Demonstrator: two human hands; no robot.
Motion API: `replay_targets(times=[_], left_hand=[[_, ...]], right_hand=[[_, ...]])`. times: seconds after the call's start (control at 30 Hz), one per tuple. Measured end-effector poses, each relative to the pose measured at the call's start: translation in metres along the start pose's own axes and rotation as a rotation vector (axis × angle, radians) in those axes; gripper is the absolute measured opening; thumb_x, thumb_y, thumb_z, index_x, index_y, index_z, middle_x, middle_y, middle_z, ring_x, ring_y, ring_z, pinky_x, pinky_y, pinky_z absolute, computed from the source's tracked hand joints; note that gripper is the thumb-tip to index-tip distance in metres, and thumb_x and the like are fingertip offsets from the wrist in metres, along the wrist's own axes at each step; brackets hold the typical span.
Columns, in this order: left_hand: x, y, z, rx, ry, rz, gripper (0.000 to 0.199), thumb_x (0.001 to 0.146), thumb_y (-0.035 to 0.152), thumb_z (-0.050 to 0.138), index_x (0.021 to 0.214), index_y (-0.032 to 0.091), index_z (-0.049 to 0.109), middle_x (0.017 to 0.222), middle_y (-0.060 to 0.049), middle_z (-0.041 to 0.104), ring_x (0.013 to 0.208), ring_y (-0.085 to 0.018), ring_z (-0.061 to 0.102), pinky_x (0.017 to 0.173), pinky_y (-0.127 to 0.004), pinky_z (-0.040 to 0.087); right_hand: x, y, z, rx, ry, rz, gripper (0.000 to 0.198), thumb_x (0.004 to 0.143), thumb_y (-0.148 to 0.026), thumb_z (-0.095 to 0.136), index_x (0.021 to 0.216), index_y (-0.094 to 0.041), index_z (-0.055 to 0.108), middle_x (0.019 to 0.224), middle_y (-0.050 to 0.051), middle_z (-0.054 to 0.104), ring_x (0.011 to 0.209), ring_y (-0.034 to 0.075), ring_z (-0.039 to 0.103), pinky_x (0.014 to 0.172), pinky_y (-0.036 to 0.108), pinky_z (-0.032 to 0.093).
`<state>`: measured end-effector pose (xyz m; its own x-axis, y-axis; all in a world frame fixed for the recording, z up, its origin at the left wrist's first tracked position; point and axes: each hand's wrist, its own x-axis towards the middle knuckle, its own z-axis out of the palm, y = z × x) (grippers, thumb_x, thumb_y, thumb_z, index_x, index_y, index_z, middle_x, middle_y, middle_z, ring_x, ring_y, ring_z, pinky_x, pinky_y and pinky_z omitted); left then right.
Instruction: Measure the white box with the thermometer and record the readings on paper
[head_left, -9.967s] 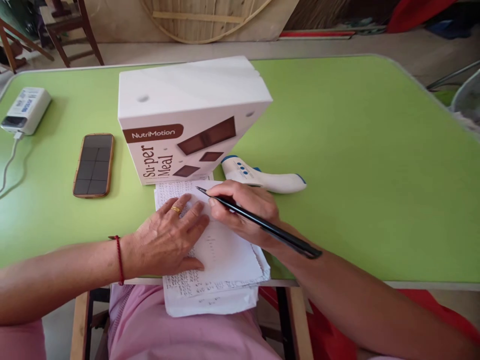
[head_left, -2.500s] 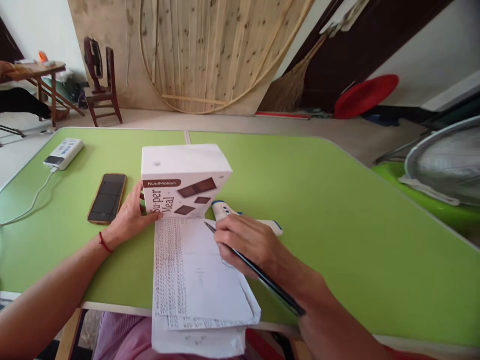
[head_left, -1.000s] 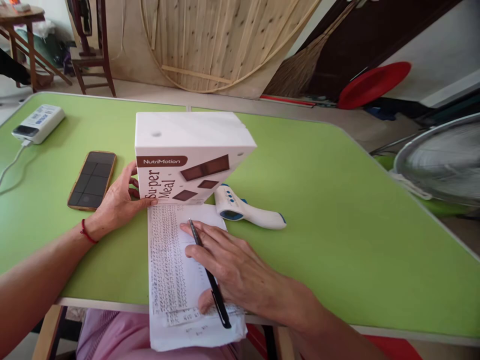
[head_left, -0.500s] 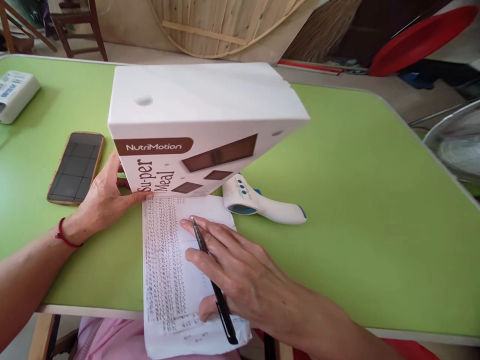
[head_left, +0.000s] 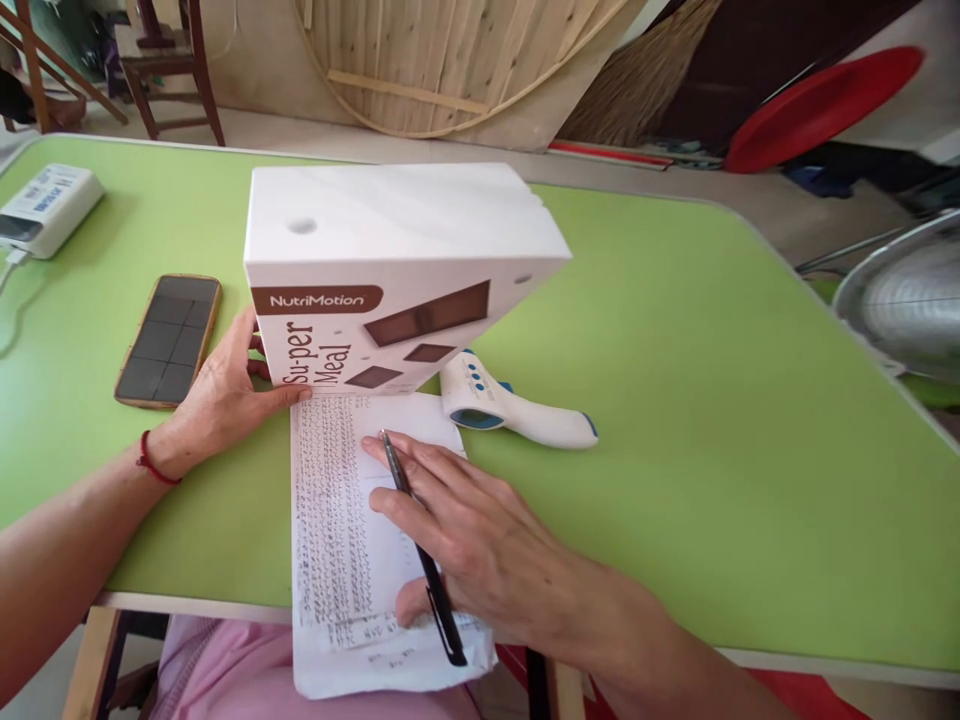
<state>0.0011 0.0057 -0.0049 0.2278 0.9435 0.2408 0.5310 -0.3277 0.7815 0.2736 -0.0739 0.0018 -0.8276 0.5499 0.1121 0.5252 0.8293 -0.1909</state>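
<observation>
A white box [head_left: 412, 215] with brown "NutriMotion" and "Su-per Meal" print stands upright at the far end of a handwritten sheet. My left hand [head_left: 229, 385] is closed on its lower left edge, thumb in front and fingers partly hidden behind. The sheet of paper [head_left: 330, 520] is filled with dense rows of writing and hangs past the table's near edge. My right hand [head_left: 472, 530] rests over the sheet with a black pen [head_left: 426, 560] held slantwise between its fingers, tip pointing away. Beside the box lies a white and blue infrared thermometer [head_left: 517, 405].
The green table [head_left: 712, 420] carries a smartphone [head_left: 169, 340] left of my left hand. Farther left sits a white power bank [head_left: 52, 210] with a cable. A metal fan-like object [head_left: 907, 290] stands past the right edge; a wooden chair [head_left: 165, 70] is behind.
The view has shifted slightly, and the box's top looks lower and smaller. Both hands keep the same hold, and the pen stays over the same part of the sheet.
</observation>
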Motion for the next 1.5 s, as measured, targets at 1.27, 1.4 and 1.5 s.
replay_targets(times=[1.27,1.4,1.5], left_hand=[[-0.0015,0.0003,-0.0014,0.218,-0.115,0.045,0.097,0.067,0.024,0.087,0.149,0.021,0.035,0.154,-0.017,0.044,0.144,-0.039,0.042,0.117,-0.052,0.042],[-0.0016,-0.0010,-0.0009,0.231,-0.111,0.071,0.100,0.068,0.023,0.088,0.152,0.023,0.034,0.153,-0.016,0.045,0.144,-0.039,0.041,0.121,-0.055,0.037],[-0.0017,-0.0025,-0.0004,0.223,-0.109,0.085,0.098,0.068,0.022,0.087,0.151,0.023,0.035,0.151,-0.015,0.047,0.145,-0.040,0.041,0.122,-0.056,0.036]], right_hand=[[0.0007,0.0004,0.0011,-0.033,-0.017,-0.004,0.088,0.055,-0.067,0.090,0.117,-0.011,0.064,0.140,0.032,0.057,0.134,0.045,0.053,0.100,0.057,0.054],[0.0003,-0.0002,0.0010,-0.012,-0.021,-0.001,0.085,0.057,-0.065,0.089,0.117,-0.010,0.064,0.140,0.032,0.056,0.137,0.045,0.051,0.102,0.057,0.053],[0.0003,-0.0007,0.0019,0.000,-0.028,0.007,0.085,0.059,-0.066,0.088,0.119,-0.011,0.063,0.142,0.032,0.055,0.138,0.045,0.050,0.102,0.058,0.053]])
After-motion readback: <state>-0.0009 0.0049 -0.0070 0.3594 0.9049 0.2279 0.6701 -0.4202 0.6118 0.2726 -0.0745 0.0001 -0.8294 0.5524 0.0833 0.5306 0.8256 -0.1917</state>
